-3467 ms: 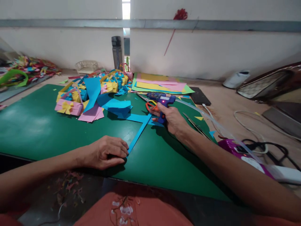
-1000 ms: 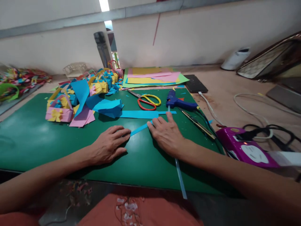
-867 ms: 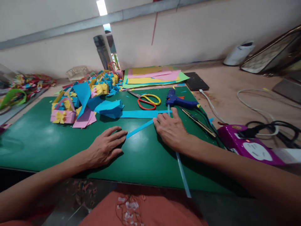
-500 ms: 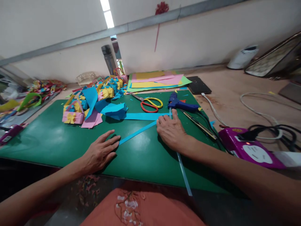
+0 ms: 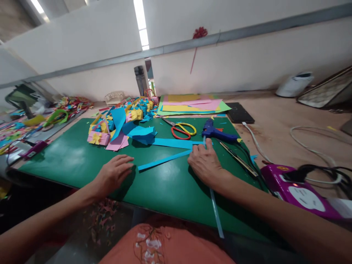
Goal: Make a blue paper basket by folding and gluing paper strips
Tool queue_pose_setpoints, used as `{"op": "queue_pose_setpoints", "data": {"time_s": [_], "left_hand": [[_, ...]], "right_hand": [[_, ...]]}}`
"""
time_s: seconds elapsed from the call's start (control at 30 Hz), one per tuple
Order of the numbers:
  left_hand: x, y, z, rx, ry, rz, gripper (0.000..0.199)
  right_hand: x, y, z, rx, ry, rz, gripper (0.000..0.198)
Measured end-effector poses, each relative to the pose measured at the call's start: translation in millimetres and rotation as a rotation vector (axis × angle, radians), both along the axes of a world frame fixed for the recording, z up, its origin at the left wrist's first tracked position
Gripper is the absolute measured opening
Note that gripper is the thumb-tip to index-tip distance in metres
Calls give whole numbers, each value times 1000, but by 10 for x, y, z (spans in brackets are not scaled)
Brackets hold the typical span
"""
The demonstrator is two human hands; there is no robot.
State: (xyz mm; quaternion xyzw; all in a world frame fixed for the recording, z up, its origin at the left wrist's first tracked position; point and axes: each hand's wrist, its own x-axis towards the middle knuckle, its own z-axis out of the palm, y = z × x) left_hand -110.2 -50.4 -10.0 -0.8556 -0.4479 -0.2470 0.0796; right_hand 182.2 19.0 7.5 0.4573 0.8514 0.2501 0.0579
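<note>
My left hand is just over the green mat, fingers stretched out and holding nothing. The near end of a narrow blue paper strip lies a little to its right, apart from it. My right hand rests with bent fingers on the strip's far end, which its fingers hide. A wider blue paper band runs behind that hand to a curled blue sheet. Beyond my right fingers lies a blue glue gun; a long clear glue stick runs from it beneath my hand, past the mat's near edge.
Scissors with red and yellow handles lie behind the band. Small paper baskets and scraps crowd the left back. Coloured sheets and a black phone are behind. A cutter knife and purple power strip are right.
My left hand has lifted and moved left, off the strip's near end. My right hand stays on the far end. The camera view has shifted.
</note>
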Motion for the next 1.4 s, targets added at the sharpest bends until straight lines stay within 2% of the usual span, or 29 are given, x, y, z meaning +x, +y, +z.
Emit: {"op": "queue_pose_setpoints", "data": {"time_s": [0.13,0.27,0.37,0.47,0.6,0.73,0.87,0.97,1.1,1.27,1.33,1.4], "left_hand": [[304,332,194,-150,-314,28,14],[629,632,277,-216,-445,-118,12],[804,794,230,-222,-452,-211,16],[897,892,84,-232,-439,-312,20],[883,927,-153,-243,-318,-349,25],[820,901,-236,-175,-309,-397,29],[805,911,-194,-150,-381,-404,27],[791,954,-137,-112,-488,-336,20],[732,1021,-9,-1,-507,-272,11],[611,1131,157,201,-347,-252,38],[578,1162,152,264,-275,-229,33],[579,1153,104,227,-167,-224,16]], "right_hand": [[34,6,-20,20,7,11,23],[78,13,-48,35,37,20,23],[104,12,-71,64,54,23,23],[122,9,-99,128,69,31,25],[144,24,-133,198,82,61,29],[169,52,-148,199,99,79,32],[194,58,-148,204,111,104,33],[198,57,-136,232,102,111,32],[186,58,-121,256,88,127,31],[174,54,-125,262,88,127,33],[173,51,-131,263,92,135,33],[176,43,-138,267,104,153,32]]}}
